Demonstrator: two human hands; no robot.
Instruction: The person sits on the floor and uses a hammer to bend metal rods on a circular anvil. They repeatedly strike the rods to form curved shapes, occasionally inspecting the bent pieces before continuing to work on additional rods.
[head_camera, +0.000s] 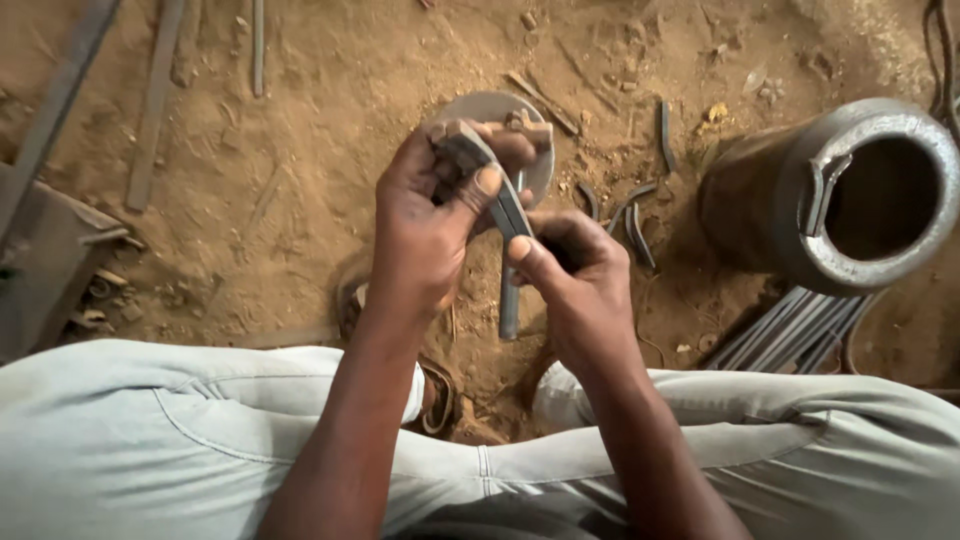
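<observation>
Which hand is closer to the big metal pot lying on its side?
The right hand. It sits just left of the metal pot, apart from it. The left hand is farther left, gripping the metal strip.

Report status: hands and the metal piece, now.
Left hand shut on metal strip, thumb pressing. Right hand gripping its lower part. Round disc on dirt beneath; metal cylinder to the right, apart.

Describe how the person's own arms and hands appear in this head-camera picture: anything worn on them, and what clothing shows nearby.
Both forearms are bare, with no sleeves in view. The left hand and right hand wear no gloves, and no rings, watch or bands show. Fingernails are short and pale. Below the arms, light grey trousers with stitched seams cover the legs.
</observation>
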